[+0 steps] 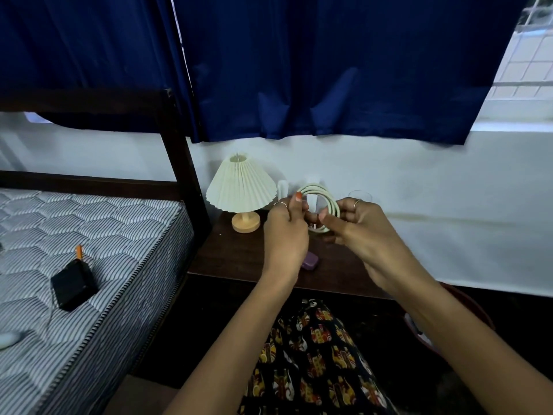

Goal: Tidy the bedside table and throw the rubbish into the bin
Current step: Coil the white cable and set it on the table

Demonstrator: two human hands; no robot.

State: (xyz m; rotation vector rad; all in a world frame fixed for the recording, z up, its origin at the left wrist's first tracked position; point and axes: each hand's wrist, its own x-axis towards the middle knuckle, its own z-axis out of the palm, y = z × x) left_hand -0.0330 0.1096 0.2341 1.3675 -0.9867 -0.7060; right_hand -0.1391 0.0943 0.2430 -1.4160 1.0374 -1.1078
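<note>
Both my hands hold a coil of white cable (317,188) above the dark wooden bedside table (239,259). My left hand (285,229) pinches the coil's left side with thumb and fingers. My right hand (362,232) grips its right side, fingers curled round the loops. A small purple case (309,260) lies on the table, partly hidden behind my left wrist. A reddish bin (466,307) shows on the floor at the right, mostly hidden by my right forearm.
A cream pleated lamp (241,190) on a wooden base stands at the table's back left. A clear glass (360,195) and white objects (282,187) stand by the wall. The bed (89,250) at left carries a black box (73,284).
</note>
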